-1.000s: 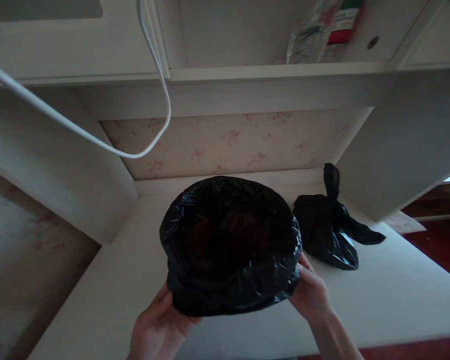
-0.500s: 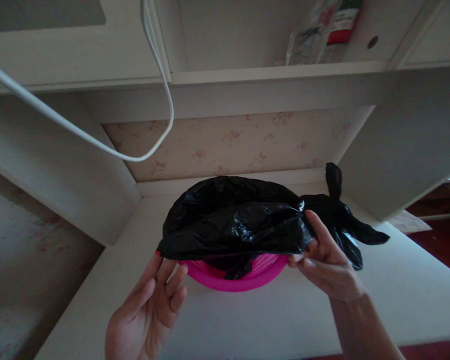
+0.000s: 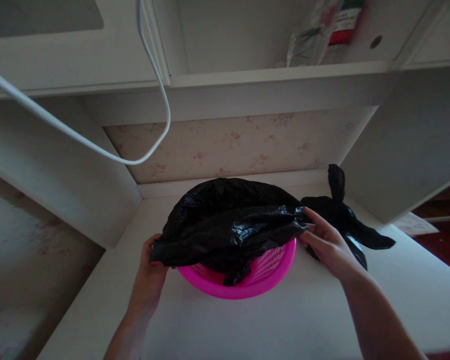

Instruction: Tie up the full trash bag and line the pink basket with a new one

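Observation:
A black plastic bag is draped over the far rim and part of the opening of a pink slotted basket. The basket's near rim and inner wall show bare, and some of the bag hangs down inside. At the left end of the bag's edge, my left hand is closed around the plastic beside the rim. My right hand pinches the right end of the same edge between thumb and fingers. What lies under the bag is hidden.
Behind my right hand lies a second black bag, knotted with its handles up. A white cable loops down at upper left. Above is a cabinet shelf holding a red-labelled bottle. Side panels flank the white surface.
My left hand has gone from partly open fingers under the edge to a grip round it. The right side of the bag's edge is lifted slightly, showing more of the basket.

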Demonstrator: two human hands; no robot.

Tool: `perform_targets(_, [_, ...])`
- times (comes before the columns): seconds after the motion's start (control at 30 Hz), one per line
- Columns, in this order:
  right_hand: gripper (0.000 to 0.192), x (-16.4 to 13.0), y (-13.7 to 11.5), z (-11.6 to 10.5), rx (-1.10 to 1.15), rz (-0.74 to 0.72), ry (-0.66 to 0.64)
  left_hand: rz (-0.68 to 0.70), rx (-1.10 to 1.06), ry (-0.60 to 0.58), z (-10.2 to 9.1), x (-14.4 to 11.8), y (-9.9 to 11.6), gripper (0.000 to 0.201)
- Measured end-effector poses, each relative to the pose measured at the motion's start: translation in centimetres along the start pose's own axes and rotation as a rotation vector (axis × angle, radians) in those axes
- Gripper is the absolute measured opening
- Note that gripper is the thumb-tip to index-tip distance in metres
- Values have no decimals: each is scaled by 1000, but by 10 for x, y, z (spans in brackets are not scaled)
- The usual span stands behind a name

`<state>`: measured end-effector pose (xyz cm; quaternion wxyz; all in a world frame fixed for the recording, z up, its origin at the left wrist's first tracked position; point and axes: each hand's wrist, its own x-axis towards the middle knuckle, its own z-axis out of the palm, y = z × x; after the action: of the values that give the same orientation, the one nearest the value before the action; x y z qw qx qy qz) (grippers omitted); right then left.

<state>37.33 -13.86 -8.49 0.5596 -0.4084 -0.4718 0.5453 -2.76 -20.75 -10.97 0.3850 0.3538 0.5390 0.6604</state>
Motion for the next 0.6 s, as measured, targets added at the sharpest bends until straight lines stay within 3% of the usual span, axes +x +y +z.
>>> perform_targets(0.1, [72, 5, 2, 5, -61, 17, -52, 43, 59, -80, -6, 13, -3, 93])
perform_targets(0.17, [62, 9, 1, 9, -117, 6, -85, 54, 50, -138, -7, 21, 1, 96])
perform_targets(0.3, [30, 20, 2, 8, -222, -34, -38, -13, -46, -175, 3, 32, 14, 74])
perform_targets(0.43, [29, 35, 0, 7, -95, -57, 54, -12, -130, -118, 17, 44, 22, 54])
perform_targets(0.6, [30, 59, -11, 19, 109, 72, -78, -24, -211, -183, 27, 70, 25, 41])
